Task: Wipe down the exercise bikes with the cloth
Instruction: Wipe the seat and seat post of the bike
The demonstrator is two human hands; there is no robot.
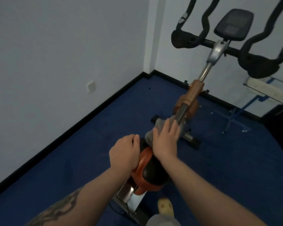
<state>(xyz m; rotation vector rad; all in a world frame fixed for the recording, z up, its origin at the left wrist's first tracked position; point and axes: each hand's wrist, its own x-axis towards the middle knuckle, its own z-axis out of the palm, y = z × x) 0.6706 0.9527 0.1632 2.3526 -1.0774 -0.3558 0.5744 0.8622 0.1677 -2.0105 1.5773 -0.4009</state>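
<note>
Head view: orange-and-black exercise bike (192, 95) stands on the blue carpet (72, 152), front toward the white wall corner. Its black curved handlebars (260, 66) and dark console screen (234, 24) sit high at upper right, on a silver stem running down into a copper-coloured post.

Right hand (166, 138) lies flat, fingers straight and spread, pressing a grey cloth (153, 133) onto the bike frame just ahead of the saddle, fingertips by the dark metal tube. Cloth is bunched under the palm, part showing at the left side of the hand.

Left hand (125, 152) has fingers curled over the left edge of the orange-and-black padded saddle (146, 172), gripping it. Forearm carries a dark tattoo.

Black base bar (189, 137) of the bike crosses the carpet beyond the right hand. White wall socket (90, 86) is low on the left wall. A thin blue-and-white metal rack (258, 90) stands at right, near the wall. One yellow slipper (165, 207) shows at the bottom edge
</note>
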